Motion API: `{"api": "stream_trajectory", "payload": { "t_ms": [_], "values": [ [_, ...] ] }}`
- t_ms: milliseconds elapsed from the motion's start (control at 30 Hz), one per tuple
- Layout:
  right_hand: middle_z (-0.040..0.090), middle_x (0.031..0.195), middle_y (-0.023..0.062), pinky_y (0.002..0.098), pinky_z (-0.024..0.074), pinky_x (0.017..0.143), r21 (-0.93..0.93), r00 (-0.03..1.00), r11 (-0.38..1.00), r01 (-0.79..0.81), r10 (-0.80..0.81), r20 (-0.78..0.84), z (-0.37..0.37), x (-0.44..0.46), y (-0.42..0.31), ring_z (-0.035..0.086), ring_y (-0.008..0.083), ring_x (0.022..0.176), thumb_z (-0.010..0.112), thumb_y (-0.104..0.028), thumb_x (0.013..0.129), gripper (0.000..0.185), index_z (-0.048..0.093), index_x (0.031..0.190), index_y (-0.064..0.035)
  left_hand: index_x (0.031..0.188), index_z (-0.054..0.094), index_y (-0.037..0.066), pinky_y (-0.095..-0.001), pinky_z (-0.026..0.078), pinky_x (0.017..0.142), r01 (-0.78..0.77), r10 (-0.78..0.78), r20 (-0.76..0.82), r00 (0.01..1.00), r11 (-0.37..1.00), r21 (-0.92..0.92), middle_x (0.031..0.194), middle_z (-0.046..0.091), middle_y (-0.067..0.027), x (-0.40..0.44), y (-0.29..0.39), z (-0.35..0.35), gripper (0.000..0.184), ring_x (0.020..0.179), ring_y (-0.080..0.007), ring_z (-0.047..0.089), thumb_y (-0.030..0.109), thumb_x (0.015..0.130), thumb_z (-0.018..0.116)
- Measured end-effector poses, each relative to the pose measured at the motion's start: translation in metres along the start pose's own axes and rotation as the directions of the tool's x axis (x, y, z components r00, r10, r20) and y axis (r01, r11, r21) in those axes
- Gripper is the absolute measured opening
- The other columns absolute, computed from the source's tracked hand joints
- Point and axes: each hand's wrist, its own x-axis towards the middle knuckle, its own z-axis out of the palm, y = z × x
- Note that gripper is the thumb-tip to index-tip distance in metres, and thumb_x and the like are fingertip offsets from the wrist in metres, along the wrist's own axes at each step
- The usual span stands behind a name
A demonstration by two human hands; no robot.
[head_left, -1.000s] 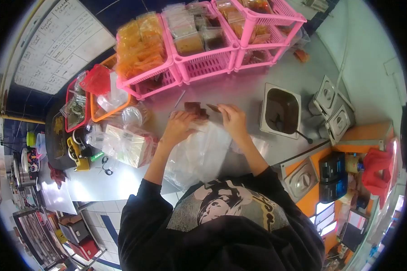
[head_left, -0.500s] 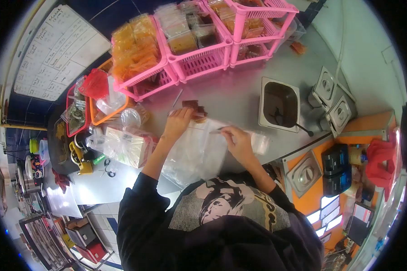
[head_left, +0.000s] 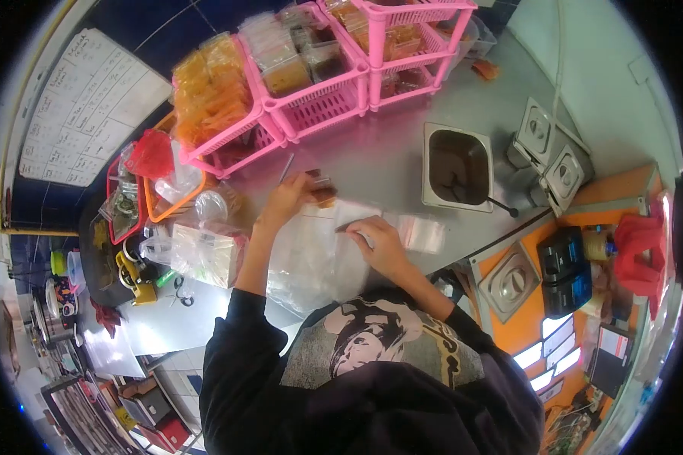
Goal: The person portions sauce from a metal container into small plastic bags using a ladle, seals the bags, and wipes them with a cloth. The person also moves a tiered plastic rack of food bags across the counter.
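Note:
My left hand (head_left: 287, 199) is closed at the edge of a small clear packet with dark brown contents (head_left: 324, 189). My right hand (head_left: 379, 244) pinches a thin dark object (head_left: 344, 226), too small to name, above clear plastic bags (head_left: 311, 254) spread in front of me. To the right of that hand lie several small clear plastic bags (head_left: 423, 233). A slim metal stick (head_left: 287, 167) rests just beyond my left hand.
Pink stacked baskets (head_left: 311, 114) full of packets stand at the back. A steel pan with dark contents (head_left: 426, 171) is on the right, near lidded steel containers (head_left: 561, 178). Left are an orange basket (head_left: 178, 208), a plastic-wrapped box (head_left: 201, 254), a yellow tape dispenser (head_left: 133, 277) and scissors (head_left: 180, 292).
My right hand has moved left over the plastic bags with the thin object. My left hand has turned slightly beside the brown packet. The whole view has shifted a little.

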Motion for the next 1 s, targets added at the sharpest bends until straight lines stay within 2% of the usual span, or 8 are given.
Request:
{"api": "stream_trajectory", "payload": {
  "t_ms": [133, 200, 333, 400, 533, 667, 833, 1000],
  "values": [
    [0.064, 0.082, 0.0095, 0.0378, 0.0482, 0.071, -0.008, 1.0, 1.0, -0.004, 0.004, 0.004, -0.002, -0.002, 0.003, 0.059, 0.0283, 0.079, 0.065, -0.009, 0.079, 0.007, 0.064, 0.086, -0.006, 0.107, 0.05, 0.004, -0.0427, 0.051, 0.069, 0.157, -0.157, -0.07, 0.985, 0.988, -0.004, 0.094, 0.063, -0.0166, 0.003, 0.011, -0.003, 0.025, 0.085, -0.0379, 0.062, 0.008, 0.085, 0.061],
    [0.064, 0.082, 0.0093, 0.038, 0.0479, 0.072, -0.012, 1.0, 1.0, 0.01, -0.01, 0.001, -0.002, -0.002, 0.005, 0.059, 0.0285, 0.079, 0.065, -0.009, 0.079, 0.007, 0.064, 0.086, -0.0063, 0.108, 0.049, 0.004, -0.0418, 0.052, 0.069, 0.222, -0.239, -0.112, 0.965, 0.964, -0.146, 0.094, 0.065, -0.0162, 0.005, 0.009, 0.0, 0.024, 0.085, -0.0357, 0.064, 0.009, 0.087, 0.058],
    [0.064, 0.084, 0.0072, 0.0371, 0.0474, 0.073, -0.027, 0.999, 0.999, 0.034, -0.034, -0.001, -0.001, -0.001, 0.008, 0.057, 0.0276, 0.082, 0.066, -0.008, 0.077, 0.006, 0.065, 0.082, -0.007, 0.11, 0.047, 0.003, -0.0385, 0.052, 0.07, 0.193, -0.213, -0.118, 0.97, 0.968, -0.16, 0.091, 0.066, -0.0154, 0.007, 0.011, -0.001, 0.027, 0.084, -0.0332, 0.066, 0.005, 0.086, 0.06],
    [0.064, 0.086, 0.0064, 0.0368, 0.0472, 0.073, -0.023, 0.999, 0.999, 0.037, -0.037, -0.001, -0.002, -0.001, 0.007, 0.057, 0.0273, 0.085, 0.067, -0.008, 0.076, 0.006, 0.065, 0.081, -0.0074, 0.111, 0.047, 0.003, -0.0347, 0.052, 0.069, 0.179, -0.233, -0.259, 0.937, 0.96, -0.217, 0.09, 0.067, -0.014, 0.008, 0.017, -0.001, 0.031, 0.084, -0.0289, 0.067, 0.003, 0.084, 0.062],
    [0.059, 0.108, 0.0065, 0.0346, 0.0459, 0.077, 0.036, 0.998, 0.998, 0.054, -0.053, -0.042, -0.004, 0.005, -0.002, 0.055, 0.0269, 0.095, 0.07, -0.005, 0.073, 0.009, 0.067, 0.08, -0.0104, 0.112, 0.046, 0.004, -0.0316, 0.051, 0.069, 0.191, -0.267, -0.307, 0.913, 0.947, -0.256, 0.089, 0.068, -0.013, 0.011, 0.043, -0.018, 0.035, 0.083, -0.0256, 0.068, 0.001, 0.081, 0.064],
    [0.051, 0.128, 0.0097, 0.0329, 0.0447, 0.083, 0.115, 0.988, 0.988, 0.106, -0.092, -0.123, 0.003, 0.022, 0.0, 0.053, 0.0283, 0.109, 0.072, -0.006, 0.072, 0.011, 0.069, 0.081, -0.0119, 0.117, 0.042, 0.003, -0.0241, 0.05, 0.077, 0.227, -0.341, -0.194, 0.92, 0.865, -0.448, 0.093, 0.066, -0.0114, 0.008, 0.072, -0.026, 0.043, 0.089, -0.0153, 0.064, -0.006, 0.081, 0.064],
    [0.059, 0.117, 0.0121, 0.0353, 0.0463, 0.084, 0.209, 0.985, 0.973, 0.092, -0.059, -0.161, 0.019, 0.034, 0.022, 0.056, 0.0296, 0.107, 0.071, -0.004, 0.073, 0.013, 0.069, 0.084, -0.0094, 0.119, 0.042, 0.001, -0.0273, 0.053, 0.078, 0.179, -0.331, -0.111, 0.937, 0.73, -0.659, 0.094, 0.065, -0.0139, 0.0, 0.107, -0.021, 0.046, 0.089, -0.0185, 0.066, -0.007, 0.079, 0.063],
    [0.067, 0.095, 0.0128, 0.0316, 0.0505, 0.075, 0.362, 0.996, 0.932, 0.031, 0.001, -0.086, 0.019, 0.024, 0.026, 0.065, 0.0271, 0.089, 0.069, 0.0, 0.074, 0.015, 0.069, 0.088, -0.0073, 0.117, 0.044, 0.001, -0.0282, 0.054, 0.077, 0.259, -0.332, -0.038, 0.942, 0.796, -0.547, 0.093, 0.066, -0.0134, -0.015, 0.119, -0.016, 0.043, 0.088, -0.0207, 0.067, -0.009, 0.079, 0.063]
  ]
}}
